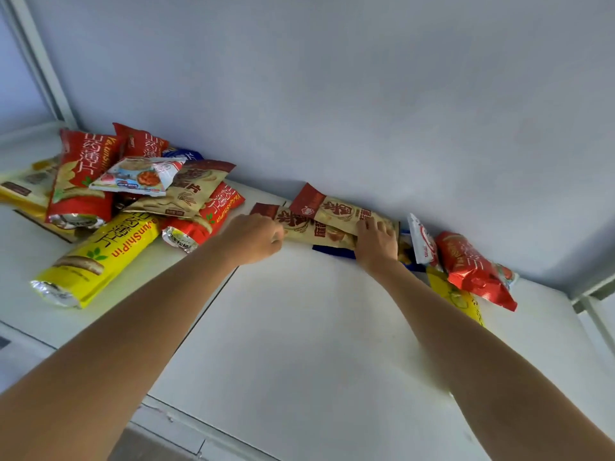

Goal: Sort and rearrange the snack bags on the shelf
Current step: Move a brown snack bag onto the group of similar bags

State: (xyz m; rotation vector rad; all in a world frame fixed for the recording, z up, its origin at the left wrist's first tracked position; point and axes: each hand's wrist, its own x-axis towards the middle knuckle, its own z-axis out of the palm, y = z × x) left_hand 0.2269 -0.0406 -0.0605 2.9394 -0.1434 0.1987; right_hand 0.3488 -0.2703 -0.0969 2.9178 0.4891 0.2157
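Note:
Two beige snack bags with dark red tops lie stacked against the back wall of the white shelf (299, 327). My left hand (254, 237) grips the left end of the lower beige bag (306, 229). My right hand (377, 239) presses on the right end of the upper beige bag (336, 211). A blue bag (327, 251) peeks out beneath them. To the left is a loose pile: red bags (83, 168), a yellow bag (100, 257), another beige bag (189, 189) and a small white packet (136, 178).
To the right of my right hand lie a white packet (422, 242), a crumpled red bag (472, 271) and a yellow bag (456, 294). A pale wall (366, 94) rises behind the shelf. A metal post (36, 61) stands at the far left.

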